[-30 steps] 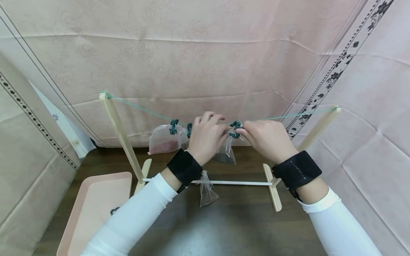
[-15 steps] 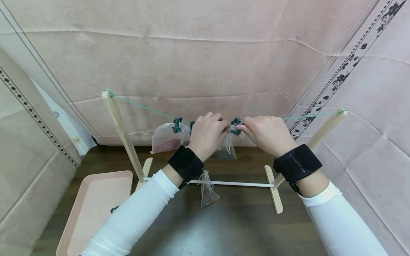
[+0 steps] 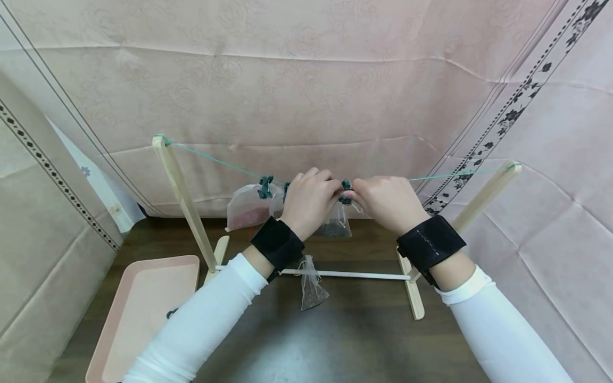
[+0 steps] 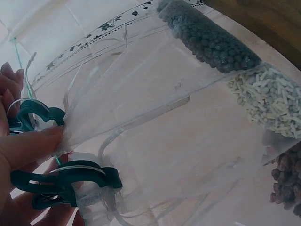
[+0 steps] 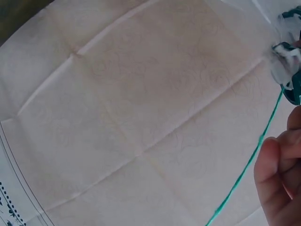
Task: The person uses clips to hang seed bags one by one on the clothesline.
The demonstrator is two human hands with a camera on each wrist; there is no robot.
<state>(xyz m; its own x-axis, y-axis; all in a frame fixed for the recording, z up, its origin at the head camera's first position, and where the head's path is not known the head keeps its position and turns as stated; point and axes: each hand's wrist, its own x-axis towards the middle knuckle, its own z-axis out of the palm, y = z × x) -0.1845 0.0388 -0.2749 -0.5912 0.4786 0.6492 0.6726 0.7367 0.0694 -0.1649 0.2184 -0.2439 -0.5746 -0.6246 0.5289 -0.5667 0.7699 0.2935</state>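
In the head view, my left hand (image 3: 308, 198) pinches the gathered top of a mesh bag (image 3: 337, 223) at the green string (image 3: 215, 158). Dark round pellets (image 4: 214, 44) fill its bottom in the left wrist view. My right hand (image 3: 390, 203) pinches a dark green clip (image 3: 346, 192) at that bag's top, close to my left fingertips. The clip's jaws lie around or beside the bag mouth; which, I cannot tell. Another green clip (image 4: 70, 181) sits just below my left thumb. Farther left, a clip (image 3: 265, 187) holds a bag with pinkish contents (image 3: 246, 213) on the string.
Wooden posts (image 3: 184, 205) carry the string, with a white bar (image 3: 364, 275) joining their feet. A tied mesh bag (image 3: 312, 290) lies across the bar on the dark table (image 3: 354, 330). At left, a pink tray (image 3: 136, 276) holds a clip (image 3: 171, 313), partly behind the sleeve.
My right hand has moved slightly left with the clip, closer to my left hand. The left hand stays at the bag top. The view has shifted a little.
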